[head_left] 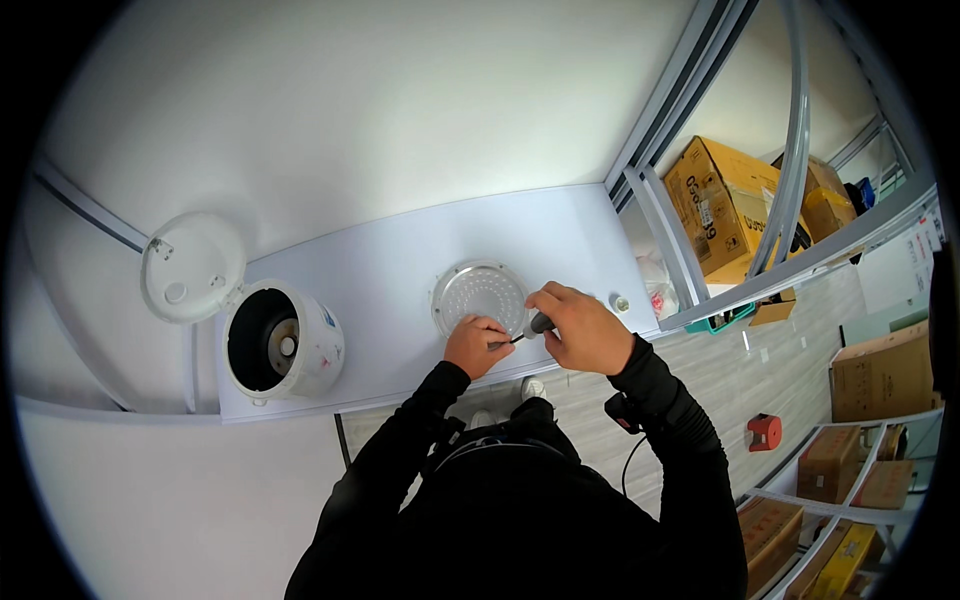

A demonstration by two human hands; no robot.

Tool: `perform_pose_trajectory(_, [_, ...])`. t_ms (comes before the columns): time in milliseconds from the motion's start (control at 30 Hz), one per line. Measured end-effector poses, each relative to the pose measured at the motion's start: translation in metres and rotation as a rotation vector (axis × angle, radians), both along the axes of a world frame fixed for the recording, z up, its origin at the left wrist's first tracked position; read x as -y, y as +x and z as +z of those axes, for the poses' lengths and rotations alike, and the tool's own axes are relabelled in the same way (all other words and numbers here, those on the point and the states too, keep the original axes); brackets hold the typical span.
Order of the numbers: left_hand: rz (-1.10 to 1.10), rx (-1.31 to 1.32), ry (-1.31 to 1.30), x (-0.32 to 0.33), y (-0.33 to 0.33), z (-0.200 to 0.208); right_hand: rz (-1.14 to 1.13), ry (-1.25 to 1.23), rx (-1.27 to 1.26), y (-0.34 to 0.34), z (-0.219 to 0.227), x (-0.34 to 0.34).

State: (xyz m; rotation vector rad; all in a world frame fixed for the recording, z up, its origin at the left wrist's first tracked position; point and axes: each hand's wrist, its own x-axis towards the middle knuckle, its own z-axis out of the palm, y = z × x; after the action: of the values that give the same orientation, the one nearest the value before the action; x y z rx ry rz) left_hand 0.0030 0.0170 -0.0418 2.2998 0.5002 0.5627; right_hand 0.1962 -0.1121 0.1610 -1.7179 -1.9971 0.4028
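My right hand (583, 325) grips the dark handle of a screwdriver (541, 323), whose shaft slants down toward my left hand. My left hand (477, 346) is closed in a pinch at the screwdriver's tip; whatever lies between its fingers is too small to make out. Just beyond both hands, a round metal plate with small holes (482, 290) rests on the white table (395, 270). On the left stands a white rice cooker (318, 345) with its lid (193, 267) swung up; its dark inside shows a round heating plate (285, 342) without an inner pot.
A small round container (620, 303) stands near the table's right end. Grey metal posts (668, 240) rise there, with a yellow cardboard box (735, 205) behind them. At the lower right are a red stool (765, 432) and shelves with cardboard boxes (828, 462).
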Motion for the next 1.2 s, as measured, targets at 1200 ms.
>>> perform_pose_trajectory(1200, [0.343,-0.099,0.138,0.045,0.014,0.000,0.415,0.083,-0.185,0.035,-0.013,-0.034])
